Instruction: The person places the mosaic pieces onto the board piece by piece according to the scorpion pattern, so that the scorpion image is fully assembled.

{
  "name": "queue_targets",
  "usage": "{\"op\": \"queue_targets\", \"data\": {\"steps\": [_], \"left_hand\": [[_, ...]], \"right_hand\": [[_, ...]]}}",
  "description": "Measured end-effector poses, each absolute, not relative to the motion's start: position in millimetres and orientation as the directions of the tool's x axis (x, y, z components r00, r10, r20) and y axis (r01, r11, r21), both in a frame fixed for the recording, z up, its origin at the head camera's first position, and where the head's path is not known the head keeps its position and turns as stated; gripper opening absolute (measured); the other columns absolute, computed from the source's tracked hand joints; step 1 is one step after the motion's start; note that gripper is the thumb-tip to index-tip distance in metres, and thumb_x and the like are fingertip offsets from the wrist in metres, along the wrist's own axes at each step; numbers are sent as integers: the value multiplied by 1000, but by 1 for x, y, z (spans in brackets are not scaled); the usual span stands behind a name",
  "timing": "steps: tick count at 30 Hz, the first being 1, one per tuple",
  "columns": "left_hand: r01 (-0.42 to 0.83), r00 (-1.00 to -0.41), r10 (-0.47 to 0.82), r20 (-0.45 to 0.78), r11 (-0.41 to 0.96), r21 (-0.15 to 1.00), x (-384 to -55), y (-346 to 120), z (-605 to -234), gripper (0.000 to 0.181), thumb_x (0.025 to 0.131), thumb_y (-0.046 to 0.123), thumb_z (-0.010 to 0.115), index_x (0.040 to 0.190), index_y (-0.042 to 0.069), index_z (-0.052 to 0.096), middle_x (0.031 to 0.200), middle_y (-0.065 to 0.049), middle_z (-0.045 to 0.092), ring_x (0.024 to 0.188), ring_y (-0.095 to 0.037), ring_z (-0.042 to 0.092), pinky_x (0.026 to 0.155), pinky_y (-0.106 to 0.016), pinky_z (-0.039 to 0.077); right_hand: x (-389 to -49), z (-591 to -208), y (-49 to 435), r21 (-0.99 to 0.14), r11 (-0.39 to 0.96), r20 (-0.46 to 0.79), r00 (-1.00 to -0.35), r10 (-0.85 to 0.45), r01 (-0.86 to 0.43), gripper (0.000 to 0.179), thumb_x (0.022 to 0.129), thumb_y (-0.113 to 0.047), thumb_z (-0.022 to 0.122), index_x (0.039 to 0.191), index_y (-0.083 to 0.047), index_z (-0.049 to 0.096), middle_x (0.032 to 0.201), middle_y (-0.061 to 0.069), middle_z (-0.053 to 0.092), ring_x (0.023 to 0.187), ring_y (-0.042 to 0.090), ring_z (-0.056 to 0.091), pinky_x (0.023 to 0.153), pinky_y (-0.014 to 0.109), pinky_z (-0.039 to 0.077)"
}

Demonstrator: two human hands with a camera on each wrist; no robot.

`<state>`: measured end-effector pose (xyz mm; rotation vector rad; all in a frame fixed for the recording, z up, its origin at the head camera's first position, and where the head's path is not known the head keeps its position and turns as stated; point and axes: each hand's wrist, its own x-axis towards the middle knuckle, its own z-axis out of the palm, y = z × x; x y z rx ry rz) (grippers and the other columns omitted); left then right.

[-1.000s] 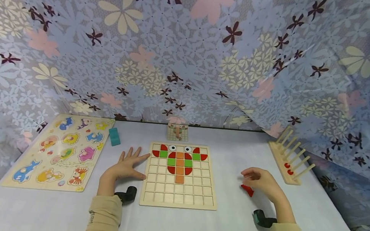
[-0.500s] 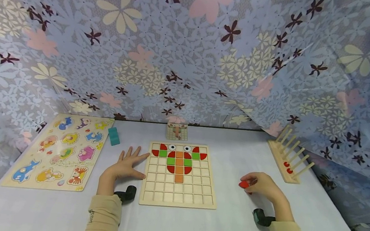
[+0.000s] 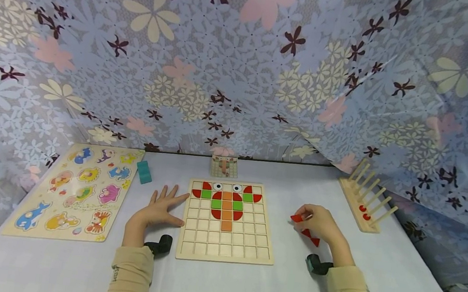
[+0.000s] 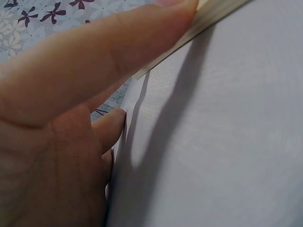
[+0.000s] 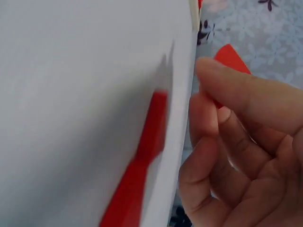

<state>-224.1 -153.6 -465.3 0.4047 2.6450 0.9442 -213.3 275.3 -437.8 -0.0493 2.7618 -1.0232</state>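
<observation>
My right hand (image 3: pixel 320 225) pinches a small red puzzle piece (image 3: pixel 296 218) between thumb and fingers, raised off the table right of the board. In the right wrist view, a corner of that piece (image 5: pixel 232 59) shows above the thumb; its full shape is hidden. Below the hand lie two more red pieces (image 3: pixel 315 241), end to end. The square wooden grid board (image 3: pixel 205 237) holds red, green and orange pieces and two eye pieces in its upper rows. My left hand (image 3: pixel 160 211) is spread flat, its thumb and index finger touching the board's left edge.
Behind the board stands a small picture card (image 3: pixel 224 166). At left lie an animal puzzle board (image 3: pixel 46 191) and a teal block (image 3: pixel 144 172). A wooden peg stand (image 3: pixel 352 194) with red beads is at the right edge. Patterned cloth hangs behind the table.
My right hand has picked up a red piece from the table and moved it left and up toward the board. The left hand has stayed still.
</observation>
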Motion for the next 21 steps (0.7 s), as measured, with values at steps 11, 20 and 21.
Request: {"op": "queue_targets", "data": {"steps": [11, 20, 21], "left_hand": [[158, -914, 360, -188, 742, 652, -224, -153, -465, 90, 66, 31, 78, 143, 12, 35, 152, -22, 6, 138, -42, -11, 108, -55, -14], [160, -914, 359, -187, 743, 649, -224, -154, -465, 90, 67, 32, 78, 143, 12, 35, 152, -22, 5, 138, -42, -11, 108, -55, -14], [159, -914, 360, -187, 743, 650, -224, -154, -465, 90, 67, 32, 78, 143, 12, 35, 152, -22, 5, 138, -42, -11, 108, -55, -14]], "right_hand": [[-216, -426, 234, -705, 709, -97, -989, -112, -11, 21, 67, -3, 79, 76, -5, 59, 61, 0, 51, 60, 16, 45, 50, 27, 37], [-211, -424, 203, -755, 643, -38, -970, -238, -128, 12, 73, -2, 74, 77, -3, 63, 71, 1, 59, 68, 15, 49, 59, 28, 41], [-211, -424, 200, -763, 632, -40, -966, -254, -135, 12, 74, -3, 73, 81, -3, 64, 72, 2, 59, 69, 15, 50, 60, 28, 41]]}}
